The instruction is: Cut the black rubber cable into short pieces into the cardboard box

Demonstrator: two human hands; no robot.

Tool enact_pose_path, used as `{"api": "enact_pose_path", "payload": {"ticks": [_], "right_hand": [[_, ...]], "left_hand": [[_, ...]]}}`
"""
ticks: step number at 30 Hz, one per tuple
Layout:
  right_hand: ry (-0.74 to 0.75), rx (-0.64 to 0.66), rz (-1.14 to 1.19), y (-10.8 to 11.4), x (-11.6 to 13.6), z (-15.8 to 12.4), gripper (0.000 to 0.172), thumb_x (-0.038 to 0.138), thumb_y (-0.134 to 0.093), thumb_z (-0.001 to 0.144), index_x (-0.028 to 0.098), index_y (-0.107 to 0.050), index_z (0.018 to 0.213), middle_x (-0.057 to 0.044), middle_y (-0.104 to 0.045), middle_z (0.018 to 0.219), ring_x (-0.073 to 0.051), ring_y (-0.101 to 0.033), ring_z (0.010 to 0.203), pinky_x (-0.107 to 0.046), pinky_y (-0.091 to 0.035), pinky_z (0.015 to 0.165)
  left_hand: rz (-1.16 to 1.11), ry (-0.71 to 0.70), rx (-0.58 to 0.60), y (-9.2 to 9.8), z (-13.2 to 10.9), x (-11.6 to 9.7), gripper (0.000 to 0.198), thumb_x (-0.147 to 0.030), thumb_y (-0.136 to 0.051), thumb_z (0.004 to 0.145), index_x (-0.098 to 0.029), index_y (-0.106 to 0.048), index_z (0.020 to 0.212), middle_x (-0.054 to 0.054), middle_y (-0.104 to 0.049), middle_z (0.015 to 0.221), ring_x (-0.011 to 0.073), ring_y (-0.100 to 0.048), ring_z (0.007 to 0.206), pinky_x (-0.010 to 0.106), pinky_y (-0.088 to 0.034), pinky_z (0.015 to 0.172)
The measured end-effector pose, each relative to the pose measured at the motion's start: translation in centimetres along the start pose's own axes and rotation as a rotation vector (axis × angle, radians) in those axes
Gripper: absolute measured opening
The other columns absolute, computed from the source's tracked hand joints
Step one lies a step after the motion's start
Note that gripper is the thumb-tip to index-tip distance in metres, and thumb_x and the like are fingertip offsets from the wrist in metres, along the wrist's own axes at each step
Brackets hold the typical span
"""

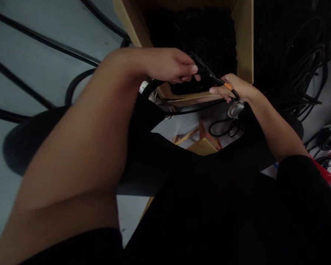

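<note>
left hand (168,64) and right hand (233,88) hold one orange-banded black cable (211,75).

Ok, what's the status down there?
Left hand and right hand on a black cable. Orange band at the right hand. Cardboard box just beyond.

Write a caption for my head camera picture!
Left hand and right hand hold a black cable with orange band above a cardboard box.

mostly black cable (198,108) here, one bright orange band (228,86) on it, plain tan cardboard box (244,36), pale blue-grey floor (44,62), and a shiny red bag (324,169).
</note>
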State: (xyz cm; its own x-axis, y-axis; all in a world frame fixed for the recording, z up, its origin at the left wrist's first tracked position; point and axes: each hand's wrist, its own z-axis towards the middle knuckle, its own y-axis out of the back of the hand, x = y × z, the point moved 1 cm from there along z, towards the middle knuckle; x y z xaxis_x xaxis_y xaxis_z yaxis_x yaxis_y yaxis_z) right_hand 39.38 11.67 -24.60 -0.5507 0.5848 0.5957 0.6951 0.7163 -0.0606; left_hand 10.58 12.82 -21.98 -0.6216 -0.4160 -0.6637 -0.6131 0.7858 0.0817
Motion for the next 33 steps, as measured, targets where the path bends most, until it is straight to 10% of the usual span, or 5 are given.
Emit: {"api": "enact_pose_path", "payload": {"ticks": [10, 17, 23, 33], "right_hand": [[0.033, -0.137, 0.193, -1.0, -0.2, 0.3, 0.053, 0.068, -0.098, 0.115, 0.025, -0.075, 0.093, -0.001, -0.07, 0.083, -0.02, -0.07, 0.081, -0.031, -0.063, 0.077], [0.009, -0.061, 0.197, -1.9, 0.6, 0.1, 0.053, 0.066, -0.092, 0.123, 0.021, -0.075, 0.1, -0.001, -0.069, 0.085, -0.017, -0.068, 0.083, -0.027, -0.061, 0.078], [0.021, -0.085, 0.025, -2.8, 2.5, -0.9, 0.062, 0.067, -0.102, 0.114, 0.026, -0.064, 0.087, -0.001, -0.066, 0.083, -0.02, -0.065, 0.086, -0.031, -0.064, 0.085], [0.023, -0.045, -0.053, -2.2, 2.6, -0.3, 0.06, 0.067, -0.096, 0.119, 0.023, -0.068, 0.09, -0.003, -0.068, 0.088, -0.019, -0.064, 0.089, -0.027, -0.057, 0.077]], "left_hand": [[0.077, -0.029, -0.107, -0.1, -0.6, -1.7, 0.032, -0.023, -0.056, 0.121, -0.007, -0.082, 0.13, 0.0, -0.075, 0.107, 0.0151, -0.074, 0.106, 0.045, -0.061, 0.12], [-0.088, -0.048, -0.308, -0.2, 0.1, -1.3, 0.029, -0.017, -0.066, 0.121, -0.004, -0.072, 0.147, 0.009, -0.092, 0.122, 0.0142, -0.079, 0.1, 0.05, -0.066, 0.118], [-0.068, -0.083, -0.324, -1.1, 0.6, -1.5, 0.002, -0.015, -0.074, 0.116, -0.014, -0.075, 0.117, 0.005, -0.093, 0.109, 0.0147, -0.077, 0.088, 0.049, -0.071, 0.11], [-0.054, -0.017, -0.421, -2.0, 0.7, -1.6, 0.019, -0.017, -0.081, 0.117, -0.019, -0.076, 0.136, 0.007, -0.098, 0.115, 0.0225, -0.091, 0.099, 0.035, -0.068, 0.093]]}}
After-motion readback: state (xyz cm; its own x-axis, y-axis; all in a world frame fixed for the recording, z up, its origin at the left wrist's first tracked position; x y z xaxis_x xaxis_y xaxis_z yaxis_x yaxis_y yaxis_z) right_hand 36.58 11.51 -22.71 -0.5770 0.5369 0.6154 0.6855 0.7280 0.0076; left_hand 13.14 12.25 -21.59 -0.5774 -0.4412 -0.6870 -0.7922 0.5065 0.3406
